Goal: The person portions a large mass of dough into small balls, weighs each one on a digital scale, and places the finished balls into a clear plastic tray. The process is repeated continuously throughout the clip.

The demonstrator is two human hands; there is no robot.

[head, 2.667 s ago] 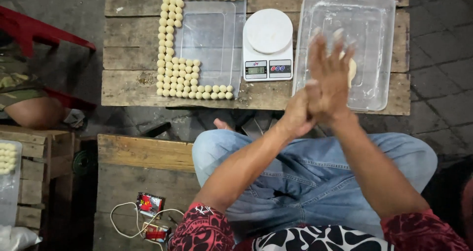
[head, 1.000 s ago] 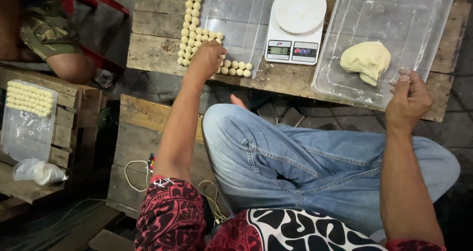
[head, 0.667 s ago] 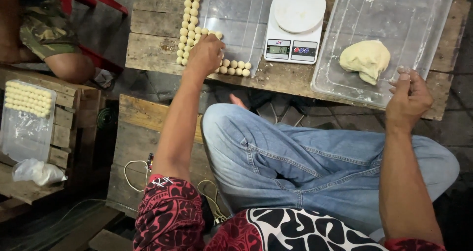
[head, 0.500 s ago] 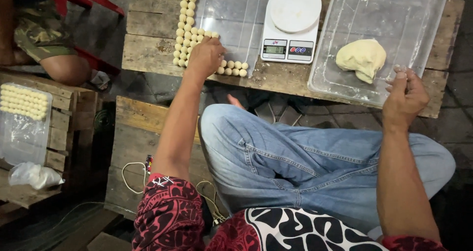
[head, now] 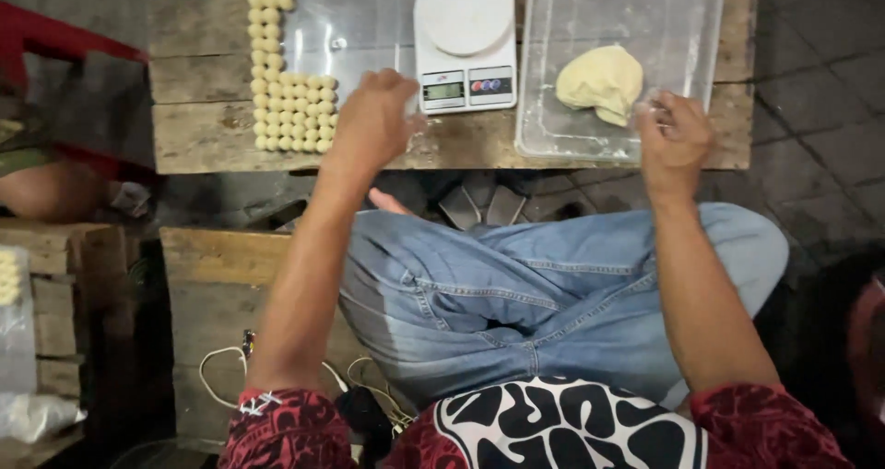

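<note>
R hand nearer: dough lump in clear tray lies at its 10 o'clock, fingers pinched, poss. on a small bit. L hand loosely curled, empty, dough balls at 9.

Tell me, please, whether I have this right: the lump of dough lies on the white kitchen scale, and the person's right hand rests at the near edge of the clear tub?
Not quite. The head view shows the lump of dough lying inside the clear tub, not on the white kitchen scale, whose round plate is bare. The right hand does rest at the tub's near edge.
</note>
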